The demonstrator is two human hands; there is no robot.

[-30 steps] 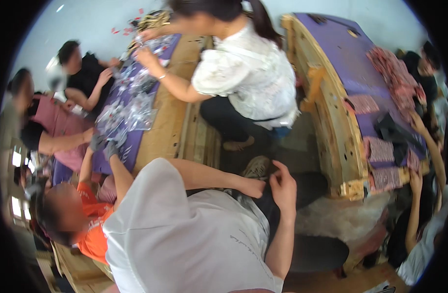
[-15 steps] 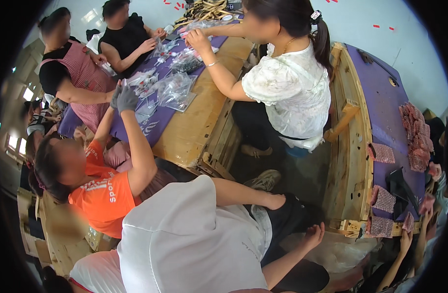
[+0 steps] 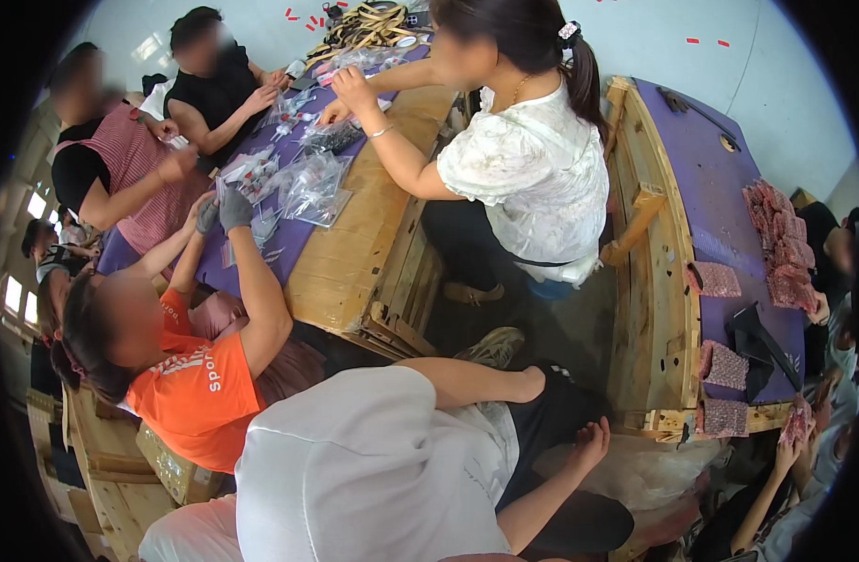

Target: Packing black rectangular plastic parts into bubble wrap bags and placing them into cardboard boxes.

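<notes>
Workshop floor with two wooden counters. Left counter (image 3: 354,262) laid with a purple cloth (image 3: 214,272); right counter (image 3: 654,309) carrying rows of pink packets (image 3: 776,244).

Clear plastic bags (image 3: 312,187) heaped on the purple cloth, ringed by seated workers. Nearest to the bags, just beside their left edge, the grey-gloved hand (image 3: 234,208) of a worker in an orange shirt. Farther up the counter, the bare hand (image 3: 352,86) of a worker in a white blouse, fingers pinched on a small item too small to identify.

In the foreground, a white-shirted figure bent forward, with one open hand (image 3: 593,440) hanging empty, fingers spread, well apart from the worn shoe (image 3: 490,347) it touched a second ago.

Over that second, view swung from the gap between the counters toward the left counter, bringing the bags nearer the picture's middle.

Wearer's own hands outside the picture, so state of their fingers not determinable.
</notes>
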